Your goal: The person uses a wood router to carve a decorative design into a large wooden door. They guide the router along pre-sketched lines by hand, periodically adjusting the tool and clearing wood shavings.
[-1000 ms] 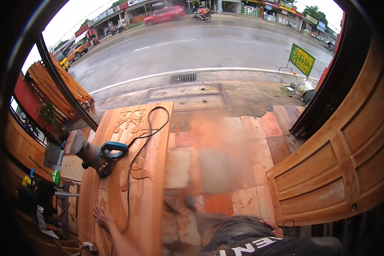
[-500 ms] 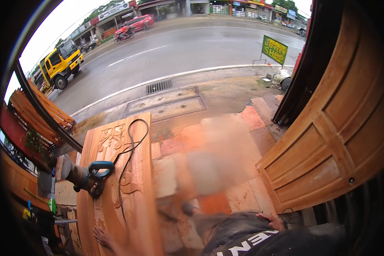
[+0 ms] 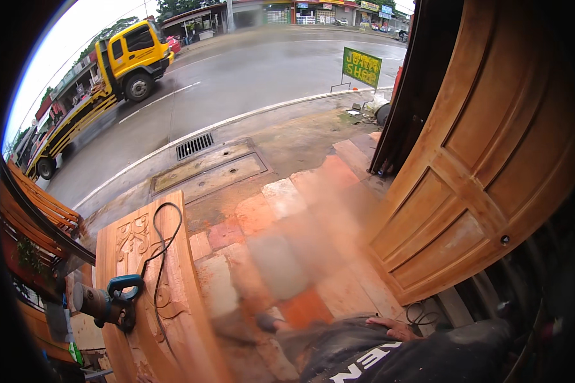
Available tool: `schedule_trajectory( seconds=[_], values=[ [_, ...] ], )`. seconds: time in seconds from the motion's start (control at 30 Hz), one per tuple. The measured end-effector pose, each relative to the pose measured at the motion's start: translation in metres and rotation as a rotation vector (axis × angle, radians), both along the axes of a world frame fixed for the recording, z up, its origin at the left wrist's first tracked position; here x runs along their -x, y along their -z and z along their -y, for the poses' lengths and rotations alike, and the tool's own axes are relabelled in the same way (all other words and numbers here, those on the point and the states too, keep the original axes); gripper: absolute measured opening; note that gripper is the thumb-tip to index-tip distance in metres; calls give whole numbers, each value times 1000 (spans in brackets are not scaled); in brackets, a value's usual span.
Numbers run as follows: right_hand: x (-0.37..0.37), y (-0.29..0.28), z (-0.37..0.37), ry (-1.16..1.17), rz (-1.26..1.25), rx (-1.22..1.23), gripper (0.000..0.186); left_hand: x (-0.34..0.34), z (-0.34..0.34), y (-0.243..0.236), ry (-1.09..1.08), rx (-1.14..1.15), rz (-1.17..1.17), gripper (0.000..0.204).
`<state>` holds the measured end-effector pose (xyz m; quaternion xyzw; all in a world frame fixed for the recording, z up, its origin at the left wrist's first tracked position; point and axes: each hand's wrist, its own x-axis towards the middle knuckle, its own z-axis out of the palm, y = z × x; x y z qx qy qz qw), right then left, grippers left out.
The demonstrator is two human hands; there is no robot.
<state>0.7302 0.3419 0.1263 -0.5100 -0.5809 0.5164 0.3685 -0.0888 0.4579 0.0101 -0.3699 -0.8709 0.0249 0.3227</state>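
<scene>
A carved wooden door panel (image 3: 124,220) lies at the left, with scrollwork cut into its face. On it rests a power router (image 3: 105,303) with a grey cylindrical body and a blue handle, tipped over. Its black cord (image 3: 164,255) loops across the panel. Only the fingertips of my left hand (image 3: 145,378) show at the lower edge, apparently flat on the panel; the rest is out of view. My right hand (image 3: 393,329) lies on the dark printed cloth (image 3: 421,360) over my lap, fingers stretched out, holding nothing.
A panelled wooden door (image 3: 447,210) leans at the right, beside a dark post (image 3: 402,96). Dusty tiles (image 3: 275,262) cover the floor between door and panel. Beyond lie a drain grate (image 3: 195,145), a green sign (image 3: 362,67) and a wet road with a yellow truck (image 3: 131,54).
My view has swung to the right, so panel and router sit further left and lower. The left hand has slipped mostly out of view. The yellow truck has driven forward along the road.
</scene>
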Motion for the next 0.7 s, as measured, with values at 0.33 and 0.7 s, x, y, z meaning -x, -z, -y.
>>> schedule_trajectory(
  seconds=[0.33,0.7],
  values=[
    [1,5,-2,11,-3,-58,65,3,5,22,-23,27,-49,55],
    [0,4,-12,-57,-82,28,77,-11,-2,-1,-270,111,382,53]
  ],
)
